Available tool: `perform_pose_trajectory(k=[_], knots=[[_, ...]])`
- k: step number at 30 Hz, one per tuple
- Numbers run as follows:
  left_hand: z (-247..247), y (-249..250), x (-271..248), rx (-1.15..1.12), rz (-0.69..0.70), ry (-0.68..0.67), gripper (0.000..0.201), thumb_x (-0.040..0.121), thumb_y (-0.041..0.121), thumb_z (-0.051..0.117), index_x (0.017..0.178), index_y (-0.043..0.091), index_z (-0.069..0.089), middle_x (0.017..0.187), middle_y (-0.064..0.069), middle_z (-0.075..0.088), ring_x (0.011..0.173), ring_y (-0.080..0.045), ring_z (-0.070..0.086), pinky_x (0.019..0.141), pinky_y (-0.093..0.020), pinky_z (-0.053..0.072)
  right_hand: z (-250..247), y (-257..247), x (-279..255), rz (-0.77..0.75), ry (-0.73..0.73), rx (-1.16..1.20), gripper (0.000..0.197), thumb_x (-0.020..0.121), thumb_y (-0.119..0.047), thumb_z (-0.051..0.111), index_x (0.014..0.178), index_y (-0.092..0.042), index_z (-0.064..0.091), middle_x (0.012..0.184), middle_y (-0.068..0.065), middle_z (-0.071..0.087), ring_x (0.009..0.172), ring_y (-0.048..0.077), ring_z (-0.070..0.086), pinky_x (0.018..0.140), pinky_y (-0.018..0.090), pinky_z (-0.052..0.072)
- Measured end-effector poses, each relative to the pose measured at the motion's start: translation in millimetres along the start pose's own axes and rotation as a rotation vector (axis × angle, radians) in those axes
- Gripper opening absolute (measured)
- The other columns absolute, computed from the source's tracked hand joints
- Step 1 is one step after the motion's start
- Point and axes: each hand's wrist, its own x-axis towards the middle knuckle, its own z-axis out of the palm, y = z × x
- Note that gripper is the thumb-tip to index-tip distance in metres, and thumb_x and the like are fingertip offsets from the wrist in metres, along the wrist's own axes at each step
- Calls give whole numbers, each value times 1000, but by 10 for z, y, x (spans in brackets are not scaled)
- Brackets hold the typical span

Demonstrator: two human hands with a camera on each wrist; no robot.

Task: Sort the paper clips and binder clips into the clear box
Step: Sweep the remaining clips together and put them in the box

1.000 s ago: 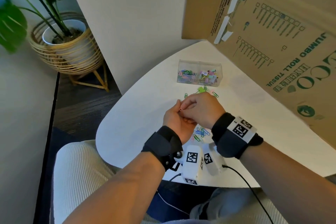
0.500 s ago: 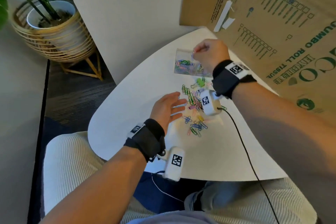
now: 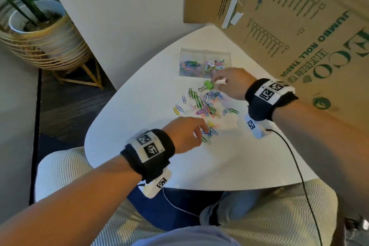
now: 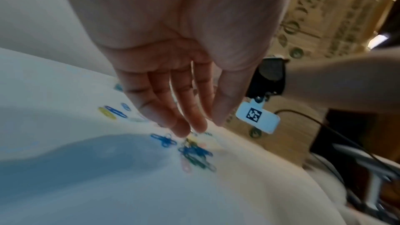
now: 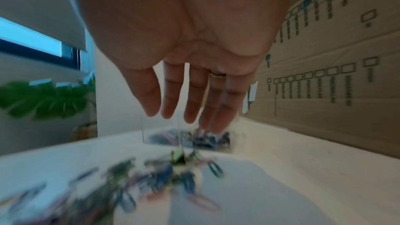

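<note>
The left hand [image 3: 184,134] hangs with fingers loosely extended, tips just above or touching a small cluster of paper clips [image 3: 208,133] toward the near edge of the tabletop [image 3: 229,166], holding nothing; the right hand [image 3: 232,83] reaches with fingers spread and empty over the green binder clip [image 3: 207,85] at the far end of the heap of paper clips [image 3: 203,106]. The clear box [image 3: 205,65] sits just beyond, toward the far edge, paper clips in its left compartment and binder clips in its right. The likeliest slips, I judge, are interlocked clips dragging neighbours up and scattering them, or the reaching right hand nudging the light box.
</note>
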Motion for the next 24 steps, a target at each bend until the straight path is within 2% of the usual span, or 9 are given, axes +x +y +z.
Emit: perform_pose_trajectory(k=[3,6,8,12,14,16,18,21,24], knots=[[210,114,127,111,-7,-158,34,89,20,57,123,25,56,120,4,57,106,-13,54,93,-26,43,156,46,23,43,-187,-135,58,97,-5,40,152,-20,28,161,6,18,146,28,22,117,36,24],[356,162,234,243,4,-183,41,90,23,58,131,25,52,130,0,48,120,-19,47,102,-32,40,284,-32,43,72,-207,-136,71,93,1,36,155,-20,8,164,1,5,147,34,15,118,41,22],[366,174,286,258,1,-118,41,89,23,59,129,27,53,126,-3,46,119,-22,44,101,-36,40,368,-76,65,63,-187,-145,72,91,1,38,155,-19,11,162,3,10,145,36,15,117,43,22],[203,62,361,340,-20,-46,45,87,26,61,131,27,50,129,-7,44,121,-28,40,99,-38,38,461,-128,17,-71,-169,-81,59,90,2,43,145,-17,39,143,10,40,131,32,38,106,39,35],[82,0,362,333,-25,-36,47,86,26,64,131,26,51,129,-8,45,121,-28,42,101,-39,39,461,-62,-45,-97,-162,-26,56,91,3,42,143,-18,44,139,9,46,129,29,42,105,35,35],[-49,-48,351,299,-12,15,52,84,26,67,133,26,48,128,-8,45,119,-27,42,100,-39,39,398,36,-130,-76,-109,47,54,95,-8,47,146,-24,38,143,7,44,132,27,40,108,35,34],[-193,-98,373,318,-43,88,65,82,28,69,139,29,38,132,-8,38,122,-28,35,100,-40,38,311,148,-228,-27,-81,21,61,94,-35,56,149,-29,30,146,8,38,135,30,35,109,40,33],[-380,-189,478,328,-233,125,86,82,35,67,150,31,14,147,-8,20,133,-32,22,106,-46,34,245,300,-382,149,-223,-175,109,68,-75,65,152,-27,14,146,14,29,134,37,33,105,47,35],[-423,-188,607,326,-349,76,88,85,42,60,152,28,4,149,-9,18,134,-35,23,106,-47,34,346,304,-464,247,-312,-240,130,47,-85,68,149,-26,15,139,14,30,127,40,39,102,49,40]])
